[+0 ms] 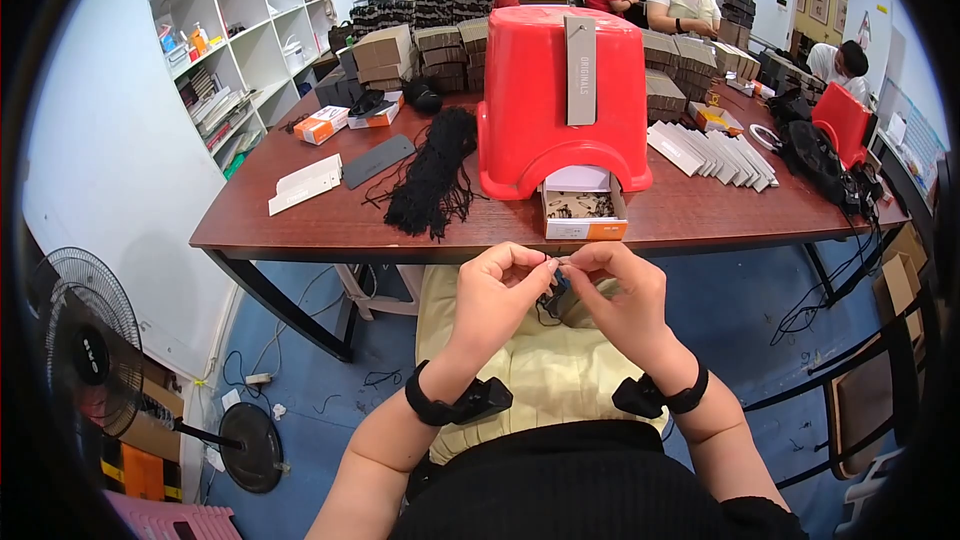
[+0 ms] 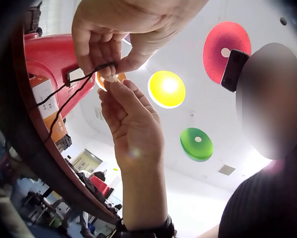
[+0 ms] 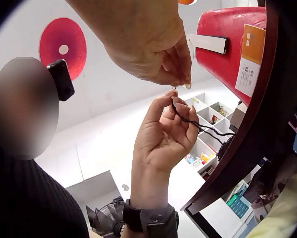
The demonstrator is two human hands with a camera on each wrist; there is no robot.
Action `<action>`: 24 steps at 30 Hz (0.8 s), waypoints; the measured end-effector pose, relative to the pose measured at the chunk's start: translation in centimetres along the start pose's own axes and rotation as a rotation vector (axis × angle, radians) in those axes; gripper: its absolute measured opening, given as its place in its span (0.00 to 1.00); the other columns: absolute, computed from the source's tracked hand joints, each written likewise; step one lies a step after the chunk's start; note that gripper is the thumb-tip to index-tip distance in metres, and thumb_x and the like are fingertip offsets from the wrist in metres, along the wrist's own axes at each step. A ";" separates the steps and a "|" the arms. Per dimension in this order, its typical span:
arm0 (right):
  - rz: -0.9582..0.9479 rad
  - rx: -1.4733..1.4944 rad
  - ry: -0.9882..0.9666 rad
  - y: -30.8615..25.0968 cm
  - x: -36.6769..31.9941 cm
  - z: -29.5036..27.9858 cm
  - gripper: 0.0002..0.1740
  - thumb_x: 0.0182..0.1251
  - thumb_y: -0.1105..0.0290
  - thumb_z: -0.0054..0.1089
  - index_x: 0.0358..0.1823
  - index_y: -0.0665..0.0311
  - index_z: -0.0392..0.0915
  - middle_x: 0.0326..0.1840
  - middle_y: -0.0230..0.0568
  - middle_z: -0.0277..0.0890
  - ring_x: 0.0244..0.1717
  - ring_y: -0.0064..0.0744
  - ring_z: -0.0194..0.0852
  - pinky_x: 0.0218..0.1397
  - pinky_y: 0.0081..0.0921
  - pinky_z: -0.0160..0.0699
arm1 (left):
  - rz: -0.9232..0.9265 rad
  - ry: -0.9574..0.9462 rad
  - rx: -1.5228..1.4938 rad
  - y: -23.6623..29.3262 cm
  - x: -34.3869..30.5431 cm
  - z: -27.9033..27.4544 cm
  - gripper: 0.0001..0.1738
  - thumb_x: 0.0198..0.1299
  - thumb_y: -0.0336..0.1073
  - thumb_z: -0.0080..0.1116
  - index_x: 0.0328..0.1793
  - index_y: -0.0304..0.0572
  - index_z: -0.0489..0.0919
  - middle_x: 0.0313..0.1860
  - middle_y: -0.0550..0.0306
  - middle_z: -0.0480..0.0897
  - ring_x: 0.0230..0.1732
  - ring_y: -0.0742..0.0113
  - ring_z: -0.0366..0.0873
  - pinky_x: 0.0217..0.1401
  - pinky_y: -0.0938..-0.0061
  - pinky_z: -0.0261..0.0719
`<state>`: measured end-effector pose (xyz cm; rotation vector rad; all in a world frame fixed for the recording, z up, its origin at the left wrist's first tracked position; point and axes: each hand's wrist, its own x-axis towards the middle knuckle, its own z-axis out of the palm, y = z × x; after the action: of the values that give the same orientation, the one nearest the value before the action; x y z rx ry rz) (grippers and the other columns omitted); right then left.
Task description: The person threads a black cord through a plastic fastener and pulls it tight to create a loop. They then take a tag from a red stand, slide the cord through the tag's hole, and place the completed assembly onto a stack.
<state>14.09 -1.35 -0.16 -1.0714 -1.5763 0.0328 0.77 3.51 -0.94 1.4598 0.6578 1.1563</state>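
Observation:
My left hand [image 1: 498,295] and right hand [image 1: 625,292] meet fingertip to fingertip over my lap, just in front of the table edge. In the left wrist view, the left hand [image 2: 126,32] pinches a black cord [image 2: 75,81] between thumb and fingers, and its two strands hang down. The right hand [image 3: 161,52] pinches a tiny dark piece [image 3: 175,88] against the left fingertips; I cannot tell what it is. Beyond the hands, an open box [image 1: 585,230] of small dark pins sits under the arch of an upturned red stool [image 1: 530,90].
A bundle of black cords [image 1: 437,175] lies left of the stool. Grey tags [image 1: 712,155] are fanned out to its right, and more tags [image 1: 305,184] lie at left. One tag [image 1: 581,70] hangs on the stool. A fan [image 1: 92,355] stands at left; people work behind stacked tags.

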 end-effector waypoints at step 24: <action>0.569 0.884 -0.403 0.3 1.0 -1.9 0.05 0.49 0.75 0.58 0.29 0.67 0.78 0.29 0.33 0.69 0.22 0.16 0.63 0.22 0.11 0.60 | -0.218 -0.477 -0.348 1.1 -0.1 -1.6 0.06 0.49 0.26 0.54 0.33 0.31 0.76 0.24 0.58 0.76 0.25 0.77 0.72 0.30 0.85 0.69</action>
<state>15.89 -1.47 1.06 -0.7672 -1.3055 1.2745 -0.94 3.80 -0.06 1.2631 0.2572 0.6745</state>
